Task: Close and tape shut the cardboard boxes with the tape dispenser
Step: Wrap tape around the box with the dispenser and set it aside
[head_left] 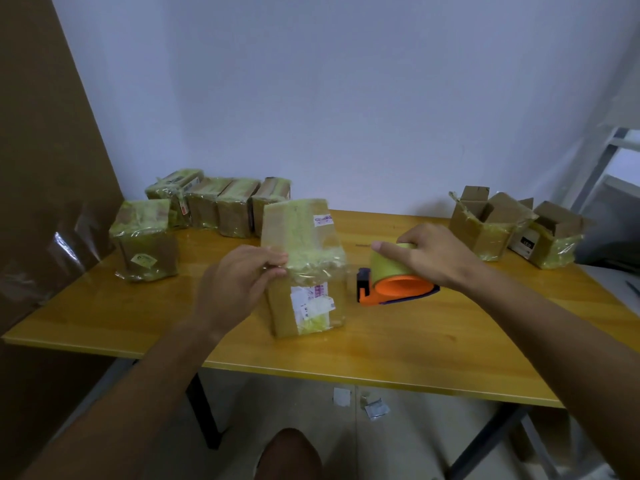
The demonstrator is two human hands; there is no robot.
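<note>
**Box-taping station: stock count at mid-job**

Item 1. Tall brown cardboard box wrapped in yellowish clear tape (303, 268), upright at the middle of the yellow wooden counter (398, 344). Flaps closed, top and upper sides taped, white printed labels on the near face. The left hand (239, 289) holds its upper left edge, fingers (275, 261) curled onto the tape; it looks like a loose end being smoothed, though that is a judgement.

Item 2. Orange tape dispenser carrying a roll of yellowish tape (394, 278), resting on the counter just right of the box, apart from it. The right hand (433, 254) lies over the roll, fingers wrapped round it, index finger stretched toward the box.

Item 3. Finished stock: one taped brown box (145, 240) at the left, and a row of taped brown boxes (221, 206) behind it near the pale wall (346, 98). About six in all, count uncertain.

Item 4. Outstanding stock: open-flapped brown cardboard boxes (516, 223) at the far right; two at least, flaps up, sides already taped.

Status: judged well past halfway; the centre box nearly sealed, the open ones remaining.

Sundry: paper scraps on the floor (370, 407).
</note>
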